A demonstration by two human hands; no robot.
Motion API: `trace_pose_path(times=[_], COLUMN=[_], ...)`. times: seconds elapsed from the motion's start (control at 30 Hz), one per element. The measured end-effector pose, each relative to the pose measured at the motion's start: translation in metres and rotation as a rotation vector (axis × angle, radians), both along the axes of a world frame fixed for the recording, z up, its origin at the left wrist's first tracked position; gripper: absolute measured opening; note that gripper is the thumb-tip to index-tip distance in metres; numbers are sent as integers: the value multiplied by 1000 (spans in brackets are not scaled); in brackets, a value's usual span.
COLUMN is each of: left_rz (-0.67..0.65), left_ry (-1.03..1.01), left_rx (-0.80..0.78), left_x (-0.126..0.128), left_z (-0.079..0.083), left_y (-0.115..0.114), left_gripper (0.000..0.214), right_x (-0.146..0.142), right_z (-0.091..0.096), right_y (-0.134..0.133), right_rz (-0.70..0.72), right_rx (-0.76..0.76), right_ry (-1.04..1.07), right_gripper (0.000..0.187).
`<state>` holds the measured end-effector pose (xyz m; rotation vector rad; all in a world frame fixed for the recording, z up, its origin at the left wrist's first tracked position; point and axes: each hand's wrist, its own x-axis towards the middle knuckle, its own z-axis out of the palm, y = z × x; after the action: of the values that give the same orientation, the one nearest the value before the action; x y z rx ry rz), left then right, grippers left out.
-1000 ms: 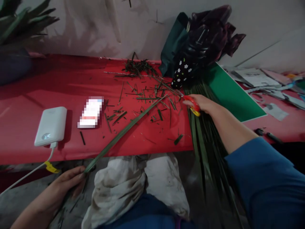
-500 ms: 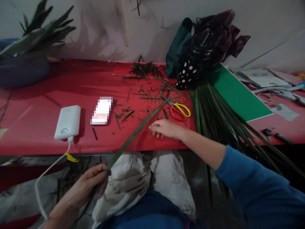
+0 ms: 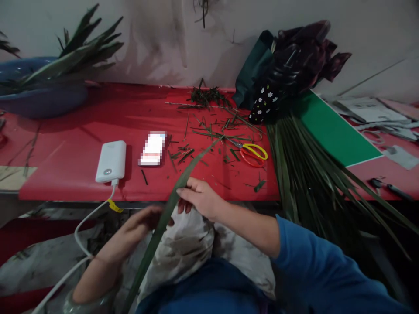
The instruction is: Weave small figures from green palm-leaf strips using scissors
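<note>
Fingers of my right hand pinch a long green leaf at lower centre of the frame; my left hand closes on it just below. The leaf runs up and right over the red table. Scissors lie right of centre among clippings; power bank sits at left.

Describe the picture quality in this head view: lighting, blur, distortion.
Head view: dim, flat indoor light; soft shadows behind the dark bag on the wall; left hand slightly motion-blurred, right hand sharper on the long leaf; wide-angle bending at the edges; the phone is pixelated.
</note>
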<state>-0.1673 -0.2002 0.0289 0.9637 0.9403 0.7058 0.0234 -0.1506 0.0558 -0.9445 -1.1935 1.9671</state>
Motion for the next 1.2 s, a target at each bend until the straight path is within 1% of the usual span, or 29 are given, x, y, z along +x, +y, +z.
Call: trace_pose_path(times=[0.03,0.07,0.1,0.13,0.17,0.2,0.23,0.27,0.33,0.43,0.47,0.57,0.63,0.67,0.7,0.73,0.8,0.87,0.93,1.03,1.1,1.2], left_rz=[99,150,146,79,-35,-82,-96,-76,7,60,66,155,289,366,409,427,430,447,449,408,380,375], left_ry=[-93,-169,-230,-274,-267,-245,-242,-242,-253,-249,-264,-273,-269,-277,-292,-293,-250,-176,-79,36,84,108], left_rx=[2,-9,-5,-14,-69,-109,-136,-170,-219,-262,-252,-212,-146,-104,-74,-44,15,86,164,261,291,289], left_x=[6,13,22,32,42,51,59,67,80,97,103,117,126,131,136,141,150,158,162,160,157,154], left_z=[1,2,3,3,3,3,2,2,0,-3,-4,-12,-19,-22,-25,-27,-32,-35,-39,-44,-45,-46], left_y=[9,18,26,34,41,47,53,58,69,91,100,126,140,146,150,153,154,151,148,144,144,143], left_gripper=[55,59,61,62,58,55,54,52,47,38,37,34,29,24,22,22,24,26,28,28,28,30], right_x=[-6,-11,-15,-17,-16,-14,-9,-3,10,26,31,44,54,60,65,69,72,70,64,56,55,58], right_z=[1,1,-1,-4,-7,-10,-13,-15,-20,-29,-33,-46,-51,-52,-53,-53,-54,-56,-60,-70,-75,-79], right_y=[-1,-3,-4,-5,-6,-6,-4,-2,5,21,27,47,61,69,76,84,97,106,109,108,104,100], right_rz=[33,70,106,124,122,104,79,51,16,-56,-100,-177,-230,-285,-359,-447,-613,-696,-717,-779,-803,-801], right_rx=[2,-3,-10,-21,-34,-45,-50,-50,-36,13,32,68,90,109,133,158,196,231,270,331,359,391], right_ry=[11,9,-8,-37,-73,-109,-139,-156,-168,-161,-162,-234,-338,-387,-424,-438,-388,-289,-195,-126,-128,-168], right_gripper=[4,4,5,6,8,9,10,10,8,11,13,20,22,23,23,23,22,20,19,19,19,20])
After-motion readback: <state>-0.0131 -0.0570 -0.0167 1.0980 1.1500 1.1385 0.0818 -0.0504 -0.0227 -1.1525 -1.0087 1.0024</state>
